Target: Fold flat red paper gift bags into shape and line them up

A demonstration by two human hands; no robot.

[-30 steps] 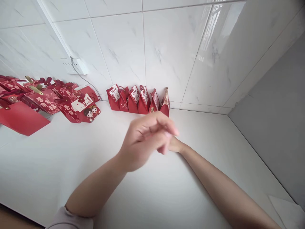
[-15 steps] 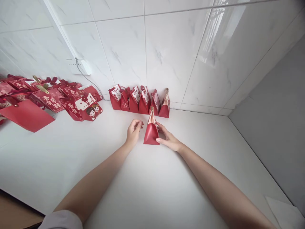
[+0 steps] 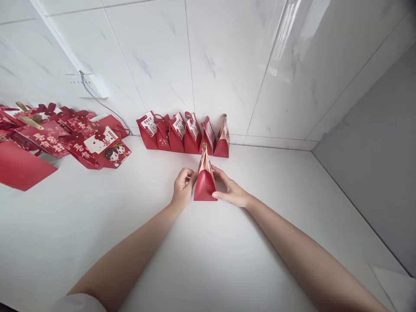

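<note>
A red paper gift box (image 3: 205, 186) stands upright on the white counter, with a peaked cream top and a small loop at its tip. My right hand (image 3: 232, 190) holds its right side, thumb at the near lower corner and fingers along the far part. Against the left side, my left hand (image 3: 184, 186) has its fingers curled in, with the tips partly hidden by the box. Just behind, several similar red gift boxes (image 3: 177, 134) stand in a row along the wall.
At the left lies a pile of flatter red gift boxes (image 3: 81, 147) with ribbons and printed figures. A grey cable (image 3: 104, 104) runs from a wall socket (image 3: 94, 86) down behind them. White tiles back the counter (image 3: 208, 260); a grey panel (image 3: 373, 151) rises at the right.
My left hand has closed in on the box's left side. The box stays nearly in place in my right hand. The view has shifted slightly.
</note>
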